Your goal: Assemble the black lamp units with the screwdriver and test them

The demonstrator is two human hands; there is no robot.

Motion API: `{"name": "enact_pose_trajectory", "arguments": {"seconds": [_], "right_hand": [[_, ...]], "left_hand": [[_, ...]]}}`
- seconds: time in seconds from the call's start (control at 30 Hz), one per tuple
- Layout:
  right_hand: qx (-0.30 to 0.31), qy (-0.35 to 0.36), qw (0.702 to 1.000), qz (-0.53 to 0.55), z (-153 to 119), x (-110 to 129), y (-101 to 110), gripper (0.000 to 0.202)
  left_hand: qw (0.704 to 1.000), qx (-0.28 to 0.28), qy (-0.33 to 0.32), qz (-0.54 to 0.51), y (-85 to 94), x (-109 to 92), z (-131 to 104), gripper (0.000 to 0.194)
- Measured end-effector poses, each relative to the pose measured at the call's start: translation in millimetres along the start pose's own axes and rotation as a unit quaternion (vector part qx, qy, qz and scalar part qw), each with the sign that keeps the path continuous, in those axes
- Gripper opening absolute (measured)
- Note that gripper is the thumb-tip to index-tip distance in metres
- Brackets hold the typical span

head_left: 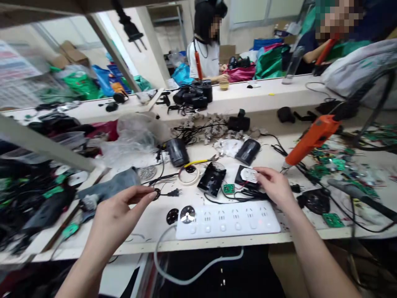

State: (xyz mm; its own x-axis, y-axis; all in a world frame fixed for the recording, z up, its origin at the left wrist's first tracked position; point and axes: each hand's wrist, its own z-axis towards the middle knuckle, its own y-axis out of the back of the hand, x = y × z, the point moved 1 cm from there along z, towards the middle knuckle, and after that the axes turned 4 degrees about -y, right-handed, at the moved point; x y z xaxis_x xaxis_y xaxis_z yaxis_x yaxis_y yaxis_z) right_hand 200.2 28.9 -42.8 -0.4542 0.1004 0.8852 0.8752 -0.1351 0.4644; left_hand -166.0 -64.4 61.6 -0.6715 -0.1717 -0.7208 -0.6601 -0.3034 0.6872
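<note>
My left hand [119, 213] is over the left middle of the bench, thumb and forefinger pinched on a small black round part [157, 193]. Just right of those fingertips lies a black two-pin plug [174, 193] on its cord. The fingers of my right hand [274, 186] grip the edge of a white plastic piece [248, 175], which rests over a black housing [240, 182]. Beside it are red wires and a small green circuit board [228, 189]. An open black shell [211, 179] sits between my hands. A shiny disc [187, 214] lies on the white power strip [229, 221].
An orange soldering or glue tool [312, 138] hangs at right, above piled circuit boards [338, 159]. Yellow-handled pliers [198, 162], a tape roll [188, 178] and black covers [178, 152] lie behind. A grey cable [198, 278] loops over the front edge. Two people work across the bench.
</note>
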Motion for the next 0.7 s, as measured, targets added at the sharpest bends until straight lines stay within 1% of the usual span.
{"name": "enact_pose_trajectory", "arguments": {"seconds": [0.07, 0.1, 0.17, 0.23, 0.3, 0.37, 0.43, 0.57, 0.7], "right_hand": [[-0.001, -0.002, 1.000, -0.016, 0.3, 0.2, 2.0, 0.039], [-0.002, -0.001, 1.000, -0.029, 0.1, 0.8, 3.1, 0.039], [-0.002, -0.001, 0.999, -0.051, -1.0, 2.9, 5.3, 0.040], [-0.007, 0.008, 0.998, -0.066, -3.8, 6.0, 8.0, 0.041], [-0.029, 0.027, 0.995, -0.087, -8.4, 9.7, 11.6, 0.041], [-0.058, 0.046, 0.991, -0.108, -15.0, 12.6, 15.8, 0.041], [-0.076, 0.049, 0.990, -0.110, -23.0, 14.0, 19.7, 0.041], [-0.077, 0.050, 0.991, -0.100, -38.8, 13.1, 22.6, 0.039], [-0.066, 0.048, 0.993, -0.083, -48.8, 13.0, 17.8, 0.037]], "left_hand": [[0.999, 0.015, 0.019, 0.031, 8.6, 15.7, -8.6, 0.024], [0.999, 0.033, 0.017, 0.040, 8.0, 21.3, -13.0, 0.025], [0.996, 0.084, 0.001, 0.021, -0.8, 27.1, -20.3, 0.026], [0.990, 0.137, -0.040, -0.005, -15.2, 25.9, -24.2, 0.027], [0.978, 0.185, -0.091, -0.029, -30.4, 20.1, -24.4, 0.030], [0.965, 0.224, -0.130, -0.047, -43.0, 13.7, -21.8, 0.035], [0.953, 0.254, -0.160, -0.044, -51.4, 9.4, -17.8, 0.038], [0.934, 0.298, -0.198, -0.006, -57.7, 7.5, -9.5, 0.040], [0.923, 0.329, -0.197, -0.029, -58.5, 7.7, -3.3, 0.035]]}}
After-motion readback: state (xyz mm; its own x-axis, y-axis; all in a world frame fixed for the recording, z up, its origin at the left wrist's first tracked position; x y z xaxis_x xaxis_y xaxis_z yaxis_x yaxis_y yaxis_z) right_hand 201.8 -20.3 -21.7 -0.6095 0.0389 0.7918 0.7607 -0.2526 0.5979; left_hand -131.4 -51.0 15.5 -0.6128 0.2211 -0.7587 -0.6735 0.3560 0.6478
